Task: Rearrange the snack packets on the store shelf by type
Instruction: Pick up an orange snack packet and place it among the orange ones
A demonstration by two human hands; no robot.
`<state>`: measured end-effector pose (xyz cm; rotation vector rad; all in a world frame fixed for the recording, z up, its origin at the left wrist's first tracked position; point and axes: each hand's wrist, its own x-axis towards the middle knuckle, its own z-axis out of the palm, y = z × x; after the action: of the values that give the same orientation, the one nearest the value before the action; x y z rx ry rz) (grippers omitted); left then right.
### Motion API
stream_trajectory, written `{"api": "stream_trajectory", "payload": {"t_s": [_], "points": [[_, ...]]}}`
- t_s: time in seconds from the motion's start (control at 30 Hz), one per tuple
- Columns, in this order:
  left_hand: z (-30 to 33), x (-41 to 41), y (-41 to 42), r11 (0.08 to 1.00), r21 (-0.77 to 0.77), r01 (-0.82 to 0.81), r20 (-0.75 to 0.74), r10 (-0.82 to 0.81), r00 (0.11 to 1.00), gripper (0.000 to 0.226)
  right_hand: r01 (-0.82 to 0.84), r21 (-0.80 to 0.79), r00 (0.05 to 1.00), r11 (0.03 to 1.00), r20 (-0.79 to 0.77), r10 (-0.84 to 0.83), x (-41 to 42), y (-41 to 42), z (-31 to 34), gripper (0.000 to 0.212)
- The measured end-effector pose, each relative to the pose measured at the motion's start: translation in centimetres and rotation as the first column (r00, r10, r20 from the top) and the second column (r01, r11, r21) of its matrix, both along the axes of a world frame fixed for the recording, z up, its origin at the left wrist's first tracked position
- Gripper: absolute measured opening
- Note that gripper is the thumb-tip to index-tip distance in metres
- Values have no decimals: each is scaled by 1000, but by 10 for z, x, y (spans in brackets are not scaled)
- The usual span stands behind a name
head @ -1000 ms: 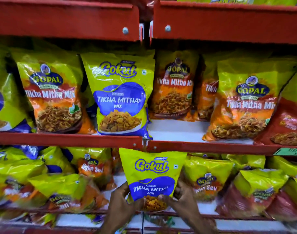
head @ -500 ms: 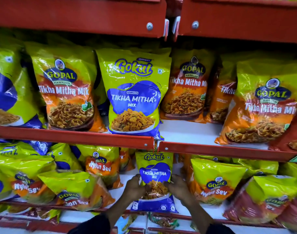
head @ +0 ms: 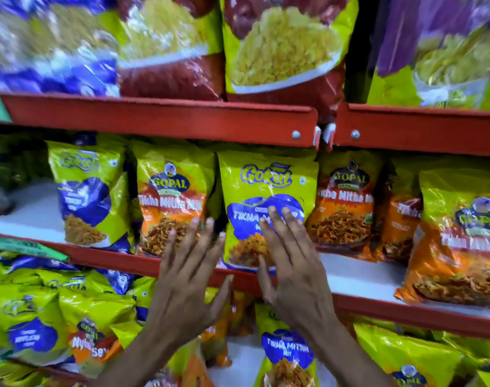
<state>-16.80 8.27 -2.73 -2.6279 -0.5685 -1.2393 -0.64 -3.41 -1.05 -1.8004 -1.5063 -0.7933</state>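
Note:
A yellow-green Gokul Tikha Mitha Mix packet stands upright on the middle red shelf. My right hand is raised in front of it, fingers spread and empty, fingertips over its blue label. My left hand is open too, in front of the gap between that packet and a Gopal Tikha Mitha Mix packet. A smaller Gokul Tikha Mitha packet rests on the lower shelf between my forearms. Another Gokul packet stands at the left.
Orange Gopal Tikha Mitha Mix packets fill the middle shelf to the right. Nylon Sev packets are heaped on the lower shelf. Large red and purple packets stand on the top shelf. A bare white strip of shelf shows at left.
Both hands let go of the small Gokul packet on the lower shelf and rose, open, to the middle shelf. The view moved closer and tilted upward.

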Motion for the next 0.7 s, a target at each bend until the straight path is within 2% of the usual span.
{"api": "stream_trajectory", "payload": {"t_s": [0.1, 0.2, 0.27, 0.33, 0.4, 0.47, 0.53, 0.6, 0.67, 0.7], "points": [[19, -14, 25, 993, -6, -121, 9, 121, 993, 74, -57, -10, 995, 998, 84, 57, -13, 39, 18, 61], [22, -25, 54, 980, -63, -187, 17, 188, 982, 77, -125, -25, 990, 992, 57, 127, -29, 75, 20, 60], [19, -32, 76, 967, -151, -205, 47, 214, 976, 77, -126, -47, 992, 991, -33, 125, -42, 96, 20, 60], [15, -34, 96, 931, -322, -173, 94, 214, 972, 81, -80, -120, 973, 990, -226, 51, -54, 111, 19, 63], [11, -33, 112, 855, -508, -99, 135, 193, 972, 86, -51, -221, 898, 974, -436, -52, -59, 124, 13, 70], [10, -31, 131, 757, -653, -21, 170, 174, 970, 81, -57, -240, 820, 969, -565, -92, -57, 140, 7, 69], [6, -25, 149, 662, -749, 12, 165, 170, 971, 59, -145, -220, 717, 965, -695, -51, -50, 152, 2, 53], [1, -18, 161, 507, -854, 120, 221, 143, 965, 31, -219, -219, 592, 951, -804, -49, -44, 160, 0, 34], [-3, -14, 167, 357, -894, 270, 328, 112, 938, 21, -227, -170, 524, 959, -851, -26, -41, 163, -2, 15], [-4, -14, 167, 339, -884, 322, 377, 109, 920, 23, -221, -142, 513, 965, -859, -9, -41, 163, -5, 14]]}}
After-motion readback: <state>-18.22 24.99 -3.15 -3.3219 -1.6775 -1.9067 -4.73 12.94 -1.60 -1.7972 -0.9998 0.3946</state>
